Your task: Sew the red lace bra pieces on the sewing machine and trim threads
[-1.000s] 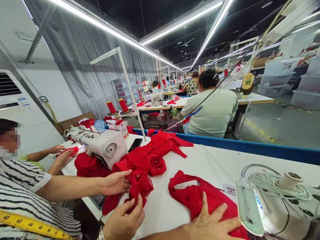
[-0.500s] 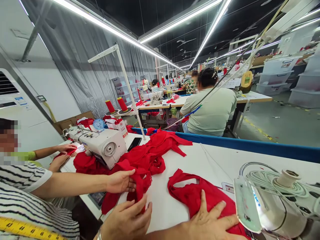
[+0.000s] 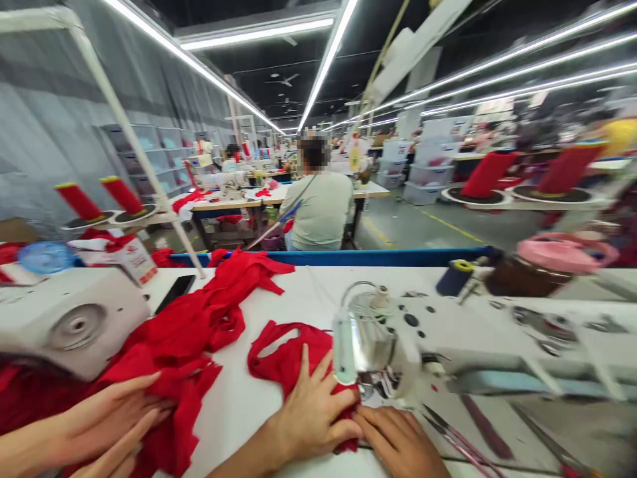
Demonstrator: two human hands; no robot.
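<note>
Both hands, left hand [image 3: 311, 415] and right hand [image 3: 403, 441], lie open-fingered on the red garment [image 3: 286, 355], flattening it by the sewing machine [image 3: 378, 345] (a co-worker's hands [image 3: 107, 418] nearby).

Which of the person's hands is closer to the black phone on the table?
Left. The left hand lies on the red garment, right of the phone; the right hand is farther right.

A single head-worn camera is looking forward and down from the near edge of the white table [image 3: 279, 425], sitting close above the two hands and the sewing machine [image 3: 448, 345], and facing across the far edge down the long factory aisle.
</note>
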